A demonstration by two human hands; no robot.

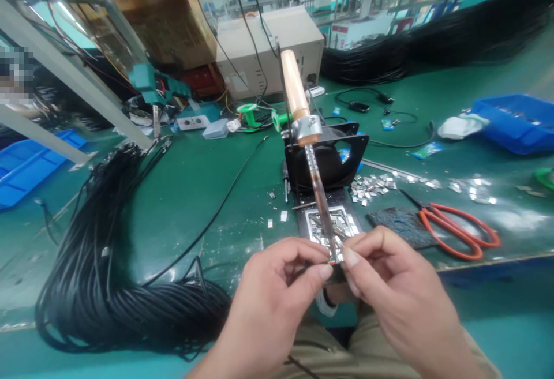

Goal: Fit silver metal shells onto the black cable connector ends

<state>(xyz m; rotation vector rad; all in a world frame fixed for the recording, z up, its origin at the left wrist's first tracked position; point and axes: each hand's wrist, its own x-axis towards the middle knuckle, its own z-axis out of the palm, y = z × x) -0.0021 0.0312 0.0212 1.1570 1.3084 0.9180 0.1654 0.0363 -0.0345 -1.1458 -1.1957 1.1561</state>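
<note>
A soldering iron (303, 137) with a wooden handle is clamped on a black stand (346, 154), its tip slanting down toward me. Right at that tip my left hand (272, 292) and my right hand (389, 286) meet, both pinched on a small part I cannot make out. Thumbs and forefingers press together just below the tip. A thin black cable appears to run from my left fingers toward the big bundle of black cables (99, 263) at the left. Beneath the iron sits a small tray of metal shells (314, 220).
Orange-handled scissors (459, 226) and a dark sponge pad (398, 223) lie right of the stand, with loose metal shells (372, 186) scattered behind. A blue bin (515, 122) stands far right, a beige box unit (268, 50) at the back, another cable heap (415, 44) beyond.
</note>
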